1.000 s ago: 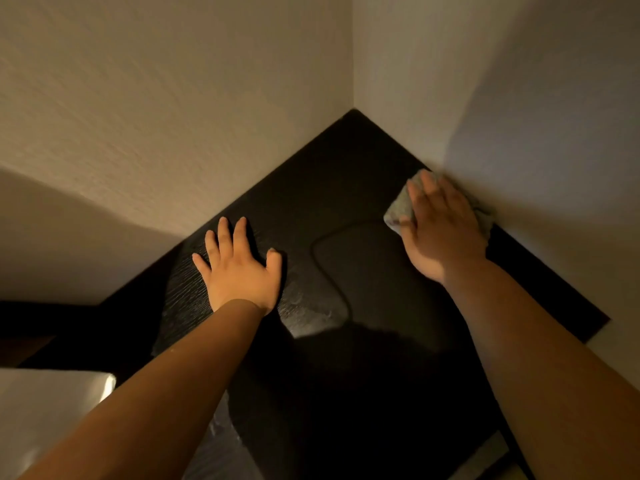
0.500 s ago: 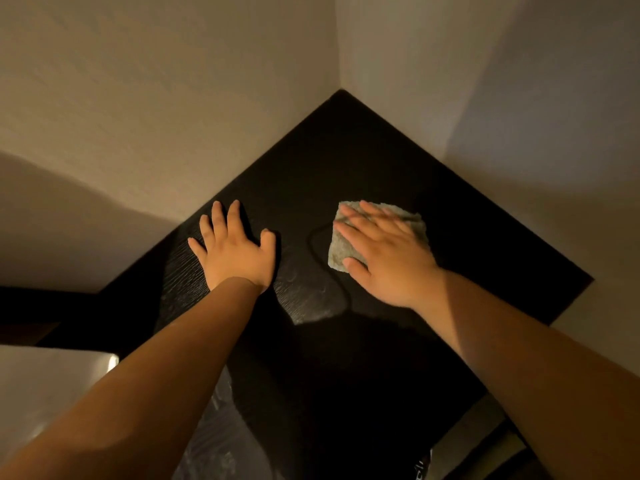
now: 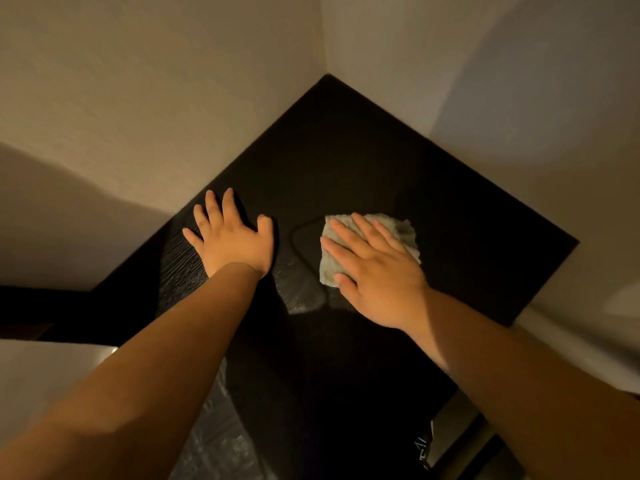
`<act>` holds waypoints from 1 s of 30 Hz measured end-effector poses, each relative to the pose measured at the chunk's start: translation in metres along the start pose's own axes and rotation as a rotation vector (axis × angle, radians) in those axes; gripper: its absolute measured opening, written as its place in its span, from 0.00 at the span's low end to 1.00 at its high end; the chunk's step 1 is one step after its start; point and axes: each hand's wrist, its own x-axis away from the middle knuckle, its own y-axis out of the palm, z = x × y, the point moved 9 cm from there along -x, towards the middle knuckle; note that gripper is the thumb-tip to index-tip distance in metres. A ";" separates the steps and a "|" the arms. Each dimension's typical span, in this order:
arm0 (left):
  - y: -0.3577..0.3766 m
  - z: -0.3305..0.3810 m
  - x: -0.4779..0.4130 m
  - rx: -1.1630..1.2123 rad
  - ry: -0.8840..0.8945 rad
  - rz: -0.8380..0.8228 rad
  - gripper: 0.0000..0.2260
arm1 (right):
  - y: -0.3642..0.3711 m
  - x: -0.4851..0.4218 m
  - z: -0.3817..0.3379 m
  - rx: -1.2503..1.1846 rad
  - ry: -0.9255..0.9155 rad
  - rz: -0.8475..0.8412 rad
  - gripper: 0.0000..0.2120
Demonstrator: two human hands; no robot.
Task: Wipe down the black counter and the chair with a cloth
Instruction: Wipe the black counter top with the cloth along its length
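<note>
The black counter (image 3: pixel 363 161) fills a wall corner and runs toward me. A pale grey folded cloth (image 3: pixel 403 230) lies flat on it near the middle. My right hand (image 3: pixel 377 271) presses down on the cloth with straight, spread fingers, covering its near half. My left hand (image 3: pixel 232 242) rests flat on the counter a little to the left of the cloth, fingers straight and pointing to the left wall. A damp wiped streak shows between the two hands. No chair is in view.
Light walls (image 3: pixel 173 98) close the counter in on the left and right, meeting at the far corner (image 3: pixel 325 72). A white surface (image 3: pixel 31 375) lies at the lower left. Something dark with white lettering (image 3: pixel 424 445) sits below the counter's near right edge.
My right hand has slid the cloth from the right wall leftward and toward me, to the middle of the counter. The left hand has stayed flat in place.
</note>
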 end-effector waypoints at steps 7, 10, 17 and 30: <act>-0.001 0.002 0.001 0.016 0.014 -0.002 0.37 | -0.020 -0.014 0.100 0.063 0.292 -0.022 0.36; -0.002 0.001 0.002 0.032 0.023 -0.014 0.38 | -0.013 -0.011 0.078 0.018 0.404 -0.009 0.38; -0.010 0.011 0.012 0.093 0.170 -0.006 0.32 | 0.024 0.054 -0.023 -0.056 0.107 0.000 0.32; 0.018 0.006 0.185 -0.043 0.674 -0.172 0.34 | 0.025 0.122 0.004 -0.116 0.392 0.021 0.40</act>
